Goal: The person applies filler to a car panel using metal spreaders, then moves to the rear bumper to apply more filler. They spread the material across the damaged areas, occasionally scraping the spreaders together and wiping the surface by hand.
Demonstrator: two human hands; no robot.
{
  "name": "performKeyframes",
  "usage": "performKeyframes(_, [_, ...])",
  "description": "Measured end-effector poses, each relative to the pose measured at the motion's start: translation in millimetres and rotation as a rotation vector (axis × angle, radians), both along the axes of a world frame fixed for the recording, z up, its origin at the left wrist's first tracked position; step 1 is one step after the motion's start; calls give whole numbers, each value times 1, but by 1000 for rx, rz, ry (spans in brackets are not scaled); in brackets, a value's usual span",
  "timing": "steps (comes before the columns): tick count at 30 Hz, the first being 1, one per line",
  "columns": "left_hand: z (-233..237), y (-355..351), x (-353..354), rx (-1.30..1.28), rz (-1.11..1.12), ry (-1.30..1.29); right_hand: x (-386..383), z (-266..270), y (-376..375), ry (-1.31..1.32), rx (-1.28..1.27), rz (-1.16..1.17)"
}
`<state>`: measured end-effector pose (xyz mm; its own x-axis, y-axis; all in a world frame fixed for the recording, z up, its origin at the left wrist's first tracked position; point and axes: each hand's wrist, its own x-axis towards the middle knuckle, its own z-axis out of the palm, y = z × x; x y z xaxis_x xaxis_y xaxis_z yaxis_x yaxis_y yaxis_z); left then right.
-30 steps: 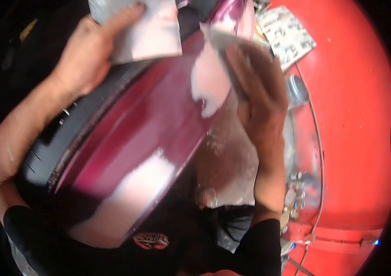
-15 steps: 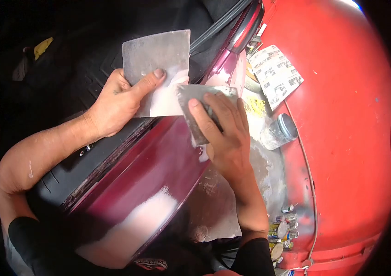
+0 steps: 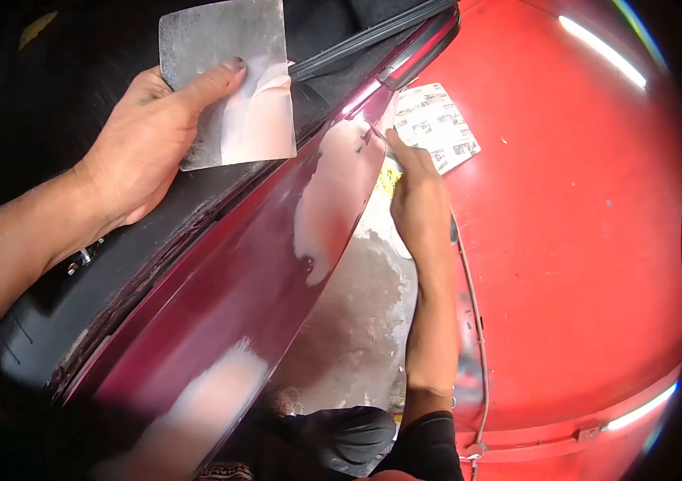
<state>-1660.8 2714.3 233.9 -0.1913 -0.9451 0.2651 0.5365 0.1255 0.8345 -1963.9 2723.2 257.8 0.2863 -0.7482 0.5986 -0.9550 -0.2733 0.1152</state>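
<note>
My left hand (image 3: 145, 144) grips a flat grey metal plate (image 3: 221, 48) by its lower left part, thumb on its face. Pale pink paste (image 3: 261, 120) covers the plate's lower right area. Beneath runs a glossy maroon car panel (image 3: 221, 280) with a large pale pink patch (image 3: 333, 192) near its upper end and another (image 3: 205, 393) lower down. My right hand (image 3: 421, 192) is at the panel's far edge beside the upper patch, fingers bent. Its fingertips are partly hidden, and what they hold cannot be made out.
A printed sheet (image 3: 437, 128) lies beyond my right hand, against a red surface (image 3: 565, 240). A thin cable (image 3: 473, 297) runs down that surface. Below the panel edge is a worn grey surface (image 3: 357, 321). Black trim (image 3: 165, 216) borders the panel on the left.
My right hand, which held a smaller metal plate against the paste, has moved away to the panel's far edge. My left hand and its plate have shifted up and left in view.
</note>
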Motion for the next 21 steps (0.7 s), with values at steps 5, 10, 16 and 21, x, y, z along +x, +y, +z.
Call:
performKeyframes(5, [2, 2, 0, -5, -21, -31, -3, -23, -41, 125, -39, -103])
performKeyframes(10, [-1, 2, 0, -15, -6, -65, -4, -37, -54, 212, -106, -156])
performKeyframes(16, [1, 4, -2, -12, -6, -70, 2, -45, -56, 291, -97, -235])
performKeyframes(21, [-1, 4, -4, -32, 11, -55, 5, -50, -53, 325, 0, -263])
